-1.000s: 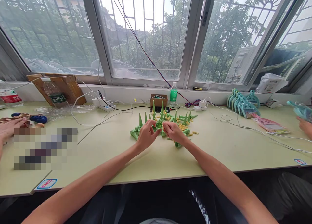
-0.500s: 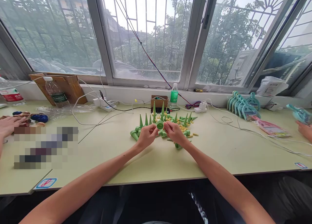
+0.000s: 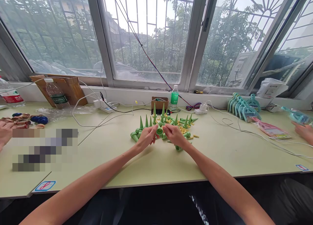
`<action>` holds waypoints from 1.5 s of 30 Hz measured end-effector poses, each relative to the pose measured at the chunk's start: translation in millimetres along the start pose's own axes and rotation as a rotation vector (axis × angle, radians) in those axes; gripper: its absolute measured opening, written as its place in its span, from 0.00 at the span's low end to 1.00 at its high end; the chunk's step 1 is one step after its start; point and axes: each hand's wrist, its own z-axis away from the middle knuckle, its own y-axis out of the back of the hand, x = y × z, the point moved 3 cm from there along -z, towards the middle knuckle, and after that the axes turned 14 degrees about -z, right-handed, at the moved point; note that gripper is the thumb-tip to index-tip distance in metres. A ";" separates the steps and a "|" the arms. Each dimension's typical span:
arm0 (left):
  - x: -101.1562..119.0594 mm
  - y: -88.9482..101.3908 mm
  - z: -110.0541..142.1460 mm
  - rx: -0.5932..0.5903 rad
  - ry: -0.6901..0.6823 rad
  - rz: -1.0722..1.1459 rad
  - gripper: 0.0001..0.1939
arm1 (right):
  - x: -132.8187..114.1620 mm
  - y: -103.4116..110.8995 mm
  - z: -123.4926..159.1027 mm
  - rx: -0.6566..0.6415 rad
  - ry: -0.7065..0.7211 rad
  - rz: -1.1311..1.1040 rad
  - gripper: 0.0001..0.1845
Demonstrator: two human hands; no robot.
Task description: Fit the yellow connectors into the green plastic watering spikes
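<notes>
In the head view, a green plastic watering spike (image 3: 159, 131) is held between my two hands, its round open end facing me. My left hand (image 3: 147, 136) pinches it from the left side. My right hand (image 3: 174, 134) is closed at its right edge, the fingertips partly hidden. Around and behind the hands lie more green cone-shaped spikes (image 3: 141, 122), several standing point up. Small yellow plastic pieces (image 3: 196, 136) are scattered among them.
A cardboard box (image 3: 159, 103) and a green-labelled bottle (image 3: 174, 96) stand behind the pile. White cables (image 3: 227, 121) cross the table (image 3: 220, 156). Teal dustpan-like items (image 3: 244, 107) are at right. Other people's hands work at far left (image 3: 5, 132) and far right (image 3: 303, 131).
The green spike in my hands has tilted and moved slightly down and left. My left fingers have shifted around it. The co-worker's hand at right has moved a little left.
</notes>
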 end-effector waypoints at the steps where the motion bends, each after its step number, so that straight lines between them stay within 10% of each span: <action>1: 0.7 0.1 0.3 -0.008 -0.009 0.000 0.29 | 0.3 0.2 -0.1 0.003 0.007 -0.001 0.23; 23: 3.7 0.1 4.1 -0.064 -0.143 -0.073 0.20 | 0.4 3.9 -0.3 0.020 -0.008 0.006 0.22; 45: 8.2 -3.1 7.6 0.125 -0.354 -0.226 0.12 | 0.7 2.8 -0.6 -0.003 -0.003 0.042 0.25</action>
